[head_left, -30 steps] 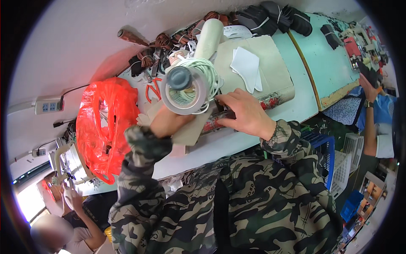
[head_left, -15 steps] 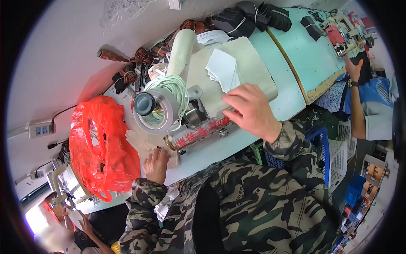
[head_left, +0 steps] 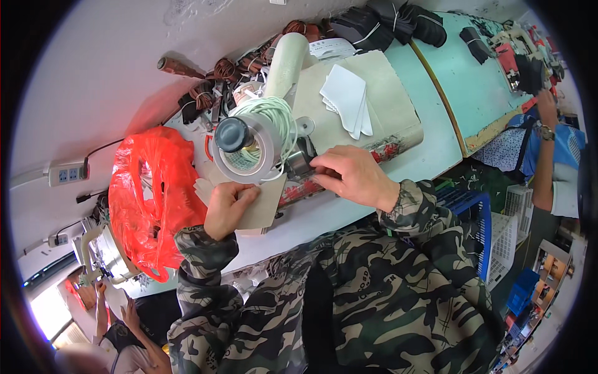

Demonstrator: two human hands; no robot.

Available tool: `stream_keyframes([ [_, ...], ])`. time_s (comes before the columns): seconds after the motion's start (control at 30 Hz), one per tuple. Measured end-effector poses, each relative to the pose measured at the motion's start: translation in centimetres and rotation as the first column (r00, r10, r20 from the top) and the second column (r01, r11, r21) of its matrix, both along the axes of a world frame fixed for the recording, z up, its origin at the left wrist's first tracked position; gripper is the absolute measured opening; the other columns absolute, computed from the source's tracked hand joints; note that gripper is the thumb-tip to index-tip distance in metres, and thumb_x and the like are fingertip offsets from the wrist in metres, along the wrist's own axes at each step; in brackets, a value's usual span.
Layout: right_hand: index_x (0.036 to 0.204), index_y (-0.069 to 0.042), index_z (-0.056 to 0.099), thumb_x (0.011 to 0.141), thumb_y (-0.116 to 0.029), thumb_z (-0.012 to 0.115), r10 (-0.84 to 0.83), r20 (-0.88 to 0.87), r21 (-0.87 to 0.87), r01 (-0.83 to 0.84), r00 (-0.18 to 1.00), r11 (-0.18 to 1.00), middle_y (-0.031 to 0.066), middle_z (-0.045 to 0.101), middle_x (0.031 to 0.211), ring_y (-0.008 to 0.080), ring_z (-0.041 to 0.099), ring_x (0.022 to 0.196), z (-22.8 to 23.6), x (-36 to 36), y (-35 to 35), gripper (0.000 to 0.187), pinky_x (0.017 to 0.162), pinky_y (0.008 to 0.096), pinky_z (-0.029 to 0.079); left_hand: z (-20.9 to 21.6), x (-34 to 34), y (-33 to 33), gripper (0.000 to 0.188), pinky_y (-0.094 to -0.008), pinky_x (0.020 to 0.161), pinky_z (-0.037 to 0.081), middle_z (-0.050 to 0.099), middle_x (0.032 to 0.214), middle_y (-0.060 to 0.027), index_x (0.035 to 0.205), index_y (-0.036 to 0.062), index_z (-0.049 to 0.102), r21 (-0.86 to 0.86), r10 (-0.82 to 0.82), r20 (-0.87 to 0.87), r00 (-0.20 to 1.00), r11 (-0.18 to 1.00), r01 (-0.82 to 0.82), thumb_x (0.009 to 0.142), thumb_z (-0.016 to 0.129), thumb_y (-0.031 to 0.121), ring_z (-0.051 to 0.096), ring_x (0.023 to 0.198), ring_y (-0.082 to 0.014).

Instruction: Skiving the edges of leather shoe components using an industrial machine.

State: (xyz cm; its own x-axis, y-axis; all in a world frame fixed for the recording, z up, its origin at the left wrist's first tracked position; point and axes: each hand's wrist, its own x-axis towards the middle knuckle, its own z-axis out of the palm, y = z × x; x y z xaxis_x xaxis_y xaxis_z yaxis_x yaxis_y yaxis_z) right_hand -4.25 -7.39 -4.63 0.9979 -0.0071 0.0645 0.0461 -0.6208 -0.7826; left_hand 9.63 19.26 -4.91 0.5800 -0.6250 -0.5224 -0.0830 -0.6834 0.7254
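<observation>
A beige flat piece (head_left: pixel 265 206) is pinched between the thumb and fingers of my left hand (head_left: pixel 225 209), held at the end of the sewing machine's arm (head_left: pixel 299 190). My right hand (head_left: pixel 358 177) has its thumb and fingertips close together beside the shiny metal part (head_left: pixel 301 163) of the machine; whatever they grip is too small or hidden. More beige pieces (head_left: pixel 204 190) lie behind my left hand. White cut pieces (head_left: pixel 346 93) rest in a loose stack on the machine's beige-covered bed (head_left: pixel 392 93).
Pale green cord (head_left: pixel 274 112) coils beside the machine's round black knob (head_left: pixel 232 134). A red plastic bag (head_left: pixel 152 206) stands left. Dark bundles (head_left: pixel 364 28) lie along the wall. A blue basket (head_left: pixel 476 218) is at right. Other people work at far right and lower left.
My left hand has risen from the beige pile with a piece in it. My right hand has shifted left and down, from near the white pieces to the metal part, its fingers now closer together.
</observation>
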Motion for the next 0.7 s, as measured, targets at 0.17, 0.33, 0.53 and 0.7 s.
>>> stream_keyframes([
  [0.17,0.113,-0.007,0.065,0.076,-0.021,0.078,-0.056,0.117,-0.209,0.08,0.992,0.975,0.0101,0.064,0.087,0.0292,0.059,0.082,-0.3,1.7,1.3,0.042,0.073,0.0403,0.049,-2.5,2.1,-3.5,0.028,-0.0309,0.061,0.049,0.064,0.075,-0.0014,0.109,-0.0001,0.067,-0.294,-0.237,0.354,0.905,0.89,0.348,0.095,0.059,0.023,0.061,0.066,-0.0117],
  [0.33,0.113,-0.008,0.065,0.077,-0.01,0.069,-0.141,0.073,0.022,0.14,0.987,0.99,0.0123,0.065,0.095,0.0319,0.061,0.088,4.0,3.2,-2.1,0.037,0.074,0.0389,0.05,-0.3,0.4,-1.2,0.03,-0.0375,0.068,0.053,0.068,0.093,-0.0076,0.113,0.0064,0.064,0.423,-0.304,0.083,0.949,0.873,0.243,0.092,0.063,0.027,0.068,0.083,-0.0234],
  [0.53,0.101,-0.008,0.068,0.077,-0.009,0.072,-0.057,0.345,-0.43,0.212,0.937,0.878,0.0101,0.066,0.097,0.0299,0.061,0.09,2.2,1.4,-6.2,0.024,0.076,0.0381,0.049,-8.4,-6.0,6.9,0.029,-0.0428,0.069,0.052,0.064,0.099,-0.0066,0.103,0.0119,0.063,0.364,-0.385,0.61,0.693,0.913,0.186,0.081,0.073,0.026,0.066,0.086,-0.0274],
  [0.7,0.098,-0.006,0.067,0.077,-0.012,0.076,-0.081,0.255,-0.217,0.139,0.963,0.966,0.0088,0.066,0.09,0.031,0.061,0.084,2.1,0.4,-2.5,0.024,0.073,0.0402,0.047,-7.4,-6.3,6.8,0.03,-0.0427,0.075,0.051,0.063,0.095,-0.0071,0.098,0.0079,0.059,0.169,-0.272,0.815,0.512,0.956,0.239,0.075,0.076,0.018,0.064,0.087,-0.0276],
])
